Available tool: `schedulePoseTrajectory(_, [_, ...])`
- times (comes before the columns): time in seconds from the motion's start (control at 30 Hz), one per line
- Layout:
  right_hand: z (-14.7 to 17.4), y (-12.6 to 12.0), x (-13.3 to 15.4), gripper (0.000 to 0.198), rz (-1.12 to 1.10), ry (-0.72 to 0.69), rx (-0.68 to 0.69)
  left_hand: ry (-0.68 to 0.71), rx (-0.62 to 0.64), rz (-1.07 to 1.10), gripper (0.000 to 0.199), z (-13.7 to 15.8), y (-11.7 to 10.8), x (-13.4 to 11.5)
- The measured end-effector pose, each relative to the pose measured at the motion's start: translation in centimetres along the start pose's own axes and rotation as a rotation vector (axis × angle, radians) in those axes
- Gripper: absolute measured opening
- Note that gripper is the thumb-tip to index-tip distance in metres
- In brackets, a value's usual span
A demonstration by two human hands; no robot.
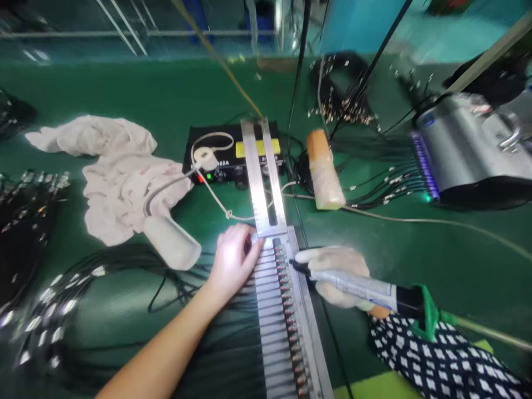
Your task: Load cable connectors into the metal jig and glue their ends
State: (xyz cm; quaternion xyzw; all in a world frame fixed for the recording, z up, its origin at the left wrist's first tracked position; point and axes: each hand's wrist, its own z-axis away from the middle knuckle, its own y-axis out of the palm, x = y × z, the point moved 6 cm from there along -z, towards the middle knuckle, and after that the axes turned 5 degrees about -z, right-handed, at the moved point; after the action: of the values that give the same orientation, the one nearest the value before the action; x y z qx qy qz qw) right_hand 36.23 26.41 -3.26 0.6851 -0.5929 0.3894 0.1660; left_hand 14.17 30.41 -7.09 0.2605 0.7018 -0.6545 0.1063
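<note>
A long metal fixture (274,310) runs toward me, its slots holding a row of black cables with small metal ends. My bare left hand (235,255) grips its far left corner, thumb pressed against the edge and fingers curled. In a white glove, my right hand (343,274) is closed around a corded, pen-shaped tool (357,285) with a pale wrapped body and a green tail. The tool's black tip is at the right side of the cable row; whether it touches is unclear. A slotted metal plate (266,177) extends from the fixture's far end.
Behind stands a black control box (220,158) with a yellow label. A white cloth (128,183) and a white cylinder (172,244) lie left, beside bundled black cables (66,305). To the right are a taped wooden-ended block (324,172) and a silver machine (474,149). Cords hang ahead.
</note>
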Motion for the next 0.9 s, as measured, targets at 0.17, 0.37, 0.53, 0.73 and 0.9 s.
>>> schedulePoseTrajectory(0.17, [-0.75,-0.13,0.23,0.033,-0.026,0.001,0.027,-0.03,0.016,-0.009,0.018,-0.09,-0.06,0.01])
schedulePoseTrajectory(0.37, [-0.62,-0.17,0.56,0.03,-0.024,-0.019,0.013,-0.03,0.011,0.009,0.017,-0.08,-0.22,0.02])
schedulePoseTrajectory(0.53, [-0.6,-0.01,0.6,0.038,-0.025,-0.053,0.009,-0.04,0.017,0.002,0.017,-0.1,-0.26,-0.01])
schedulePoseTrajectory(0.73, [-0.72,0.02,0.49,0.036,-0.017,-0.007,0.015,-0.041,0.014,-0.005,0.017,-0.1,-0.34,-0.09])
schedulePoseTrajectory(0.9, [-0.63,0.07,0.34,0.037,-0.012,-0.006,0.026,-0.024,0.004,0.003,0.017,-0.11,-0.35,-0.07])
